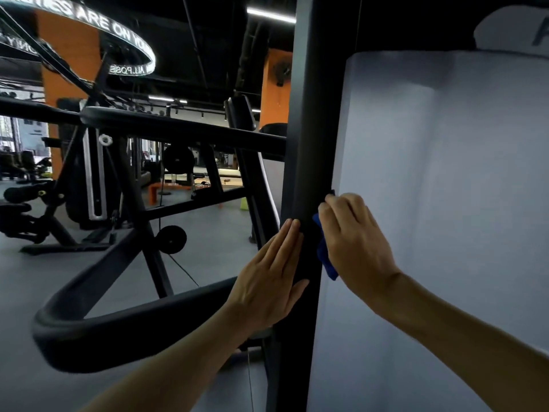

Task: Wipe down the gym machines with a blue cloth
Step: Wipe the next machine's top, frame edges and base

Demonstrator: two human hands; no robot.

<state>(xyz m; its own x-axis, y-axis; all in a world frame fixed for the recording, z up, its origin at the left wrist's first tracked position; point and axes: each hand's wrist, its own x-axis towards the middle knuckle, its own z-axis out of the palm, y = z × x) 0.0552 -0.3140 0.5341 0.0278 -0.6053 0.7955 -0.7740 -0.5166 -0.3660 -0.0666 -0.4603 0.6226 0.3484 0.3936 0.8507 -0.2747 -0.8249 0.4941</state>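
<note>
A black upright post (pixel 309 144) of a gym machine runs top to bottom through the middle of the head view. My left hand (pixel 267 278) lies flat against the post's left side, fingers straight and together. My right hand (pixel 353 242) grips a blue cloth (pixel 325 257) and presses it against the post's right edge, where the post meets a pale grey panel (pixel 445 203). Only a strip of the cloth shows between my palm and the post.
A thick black curved frame bar (pixel 124 319) loops out at the lower left. A horizontal black bar (pixel 178 126) crosses at mid height. Further weight machines (pixel 89 188) stand on the grey floor behind, with orange pillars (pixel 68 69) beyond.
</note>
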